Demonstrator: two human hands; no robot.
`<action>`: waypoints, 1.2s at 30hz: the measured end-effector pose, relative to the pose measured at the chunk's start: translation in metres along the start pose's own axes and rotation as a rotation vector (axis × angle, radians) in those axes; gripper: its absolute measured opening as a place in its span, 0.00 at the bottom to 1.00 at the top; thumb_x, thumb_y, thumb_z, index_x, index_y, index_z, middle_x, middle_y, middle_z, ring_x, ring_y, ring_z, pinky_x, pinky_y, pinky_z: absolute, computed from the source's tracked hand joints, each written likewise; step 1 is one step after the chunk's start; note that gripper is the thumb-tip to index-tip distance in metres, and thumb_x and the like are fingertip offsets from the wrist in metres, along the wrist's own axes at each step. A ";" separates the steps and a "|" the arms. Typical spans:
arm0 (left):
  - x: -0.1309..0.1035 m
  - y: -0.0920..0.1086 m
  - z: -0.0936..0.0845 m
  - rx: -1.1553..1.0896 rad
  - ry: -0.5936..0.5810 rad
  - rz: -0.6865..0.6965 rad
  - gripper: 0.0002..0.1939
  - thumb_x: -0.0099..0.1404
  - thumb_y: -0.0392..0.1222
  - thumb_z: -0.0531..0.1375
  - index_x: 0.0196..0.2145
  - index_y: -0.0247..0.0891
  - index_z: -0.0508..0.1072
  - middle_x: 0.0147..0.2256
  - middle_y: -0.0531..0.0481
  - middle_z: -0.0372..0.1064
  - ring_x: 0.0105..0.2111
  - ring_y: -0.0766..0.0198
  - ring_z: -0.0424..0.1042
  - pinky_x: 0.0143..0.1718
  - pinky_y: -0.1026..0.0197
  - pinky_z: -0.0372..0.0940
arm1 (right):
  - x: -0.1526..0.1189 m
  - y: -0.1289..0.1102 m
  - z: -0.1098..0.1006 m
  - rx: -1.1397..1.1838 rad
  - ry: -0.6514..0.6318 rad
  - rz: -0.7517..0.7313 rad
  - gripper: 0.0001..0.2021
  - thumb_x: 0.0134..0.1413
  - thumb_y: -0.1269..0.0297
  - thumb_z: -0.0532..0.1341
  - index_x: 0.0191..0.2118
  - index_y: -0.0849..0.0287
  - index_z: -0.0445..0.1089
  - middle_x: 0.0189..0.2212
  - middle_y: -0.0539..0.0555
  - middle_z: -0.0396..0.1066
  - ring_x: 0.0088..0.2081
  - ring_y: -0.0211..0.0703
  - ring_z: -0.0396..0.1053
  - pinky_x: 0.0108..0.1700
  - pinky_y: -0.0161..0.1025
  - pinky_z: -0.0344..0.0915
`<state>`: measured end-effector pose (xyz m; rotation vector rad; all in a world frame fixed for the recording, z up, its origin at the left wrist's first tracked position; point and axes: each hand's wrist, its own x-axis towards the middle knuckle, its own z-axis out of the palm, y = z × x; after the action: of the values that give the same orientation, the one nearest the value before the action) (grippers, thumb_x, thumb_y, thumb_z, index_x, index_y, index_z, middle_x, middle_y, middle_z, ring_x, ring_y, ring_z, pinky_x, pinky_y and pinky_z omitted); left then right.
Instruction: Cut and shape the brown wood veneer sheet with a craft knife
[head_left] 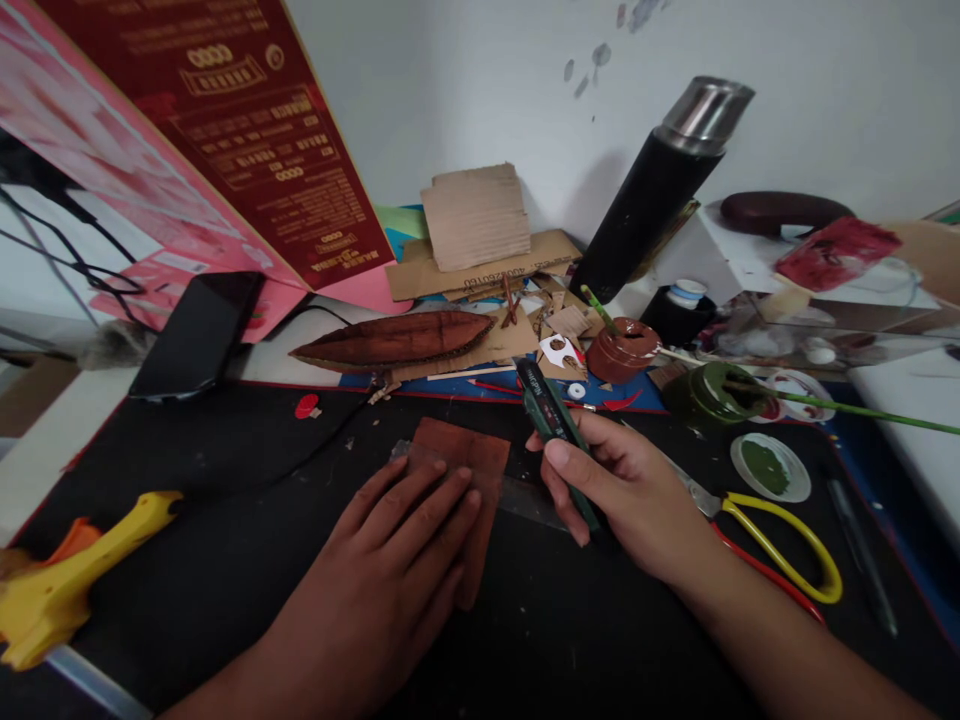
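My left hand [409,545] lies flat, fingers stretched out, on a reddish-brown painted piece of card [469,447] on the black mat. A translucent strip, perhaps a clear ruler [529,500], shows on both sides of that hand, partly hidden beneath it. To the right, my right hand [607,480] is closed around a dark green and black box cutter [551,408], its printed end pointing up and away; no blade can be made out. Behind both hands rests a brown boat-shaped cardboard piece [397,340].
Scissors [787,545] with yellow and red handles and a pen [862,555] lie at right. Open jars of brown [622,350] and green paint [712,392] hold brushes. A black thermos [645,200] stands behind. At left are a yellow glue gun [90,570] and a phone [196,335].
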<state>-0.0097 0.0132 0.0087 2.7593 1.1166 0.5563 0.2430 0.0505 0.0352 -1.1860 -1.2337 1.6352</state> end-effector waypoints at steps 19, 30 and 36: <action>-0.001 0.000 -0.001 0.071 0.025 0.052 0.22 0.76 0.50 0.57 0.61 0.39 0.74 0.62 0.51 0.72 0.64 0.54 0.63 0.73 0.51 0.42 | 0.000 0.000 0.005 -0.034 0.074 0.004 0.18 0.66 0.46 0.64 0.42 0.59 0.71 0.23 0.44 0.69 0.17 0.31 0.63 0.23 0.33 0.57; 0.002 -0.001 0.001 0.087 0.077 0.069 0.21 0.76 0.48 0.55 0.59 0.38 0.76 0.58 0.49 0.76 0.61 0.55 0.66 0.72 0.52 0.39 | 0.001 -0.016 0.002 -0.153 -0.078 0.108 0.20 0.64 0.44 0.63 0.41 0.59 0.70 0.25 0.45 0.68 0.17 0.32 0.64 0.23 0.33 0.58; 0.001 -0.002 0.003 0.082 0.080 0.074 0.22 0.75 0.48 0.55 0.60 0.36 0.75 0.58 0.48 0.76 0.61 0.54 0.66 0.73 0.51 0.35 | 0.001 -0.031 -0.004 -0.456 -0.140 0.123 0.15 0.69 0.50 0.60 0.42 0.58 0.72 0.28 0.46 0.71 0.19 0.33 0.65 0.24 0.33 0.60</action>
<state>-0.0089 0.0157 0.0058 2.8827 1.0804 0.6491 0.2479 0.0603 0.0649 -1.4630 -1.7157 1.5929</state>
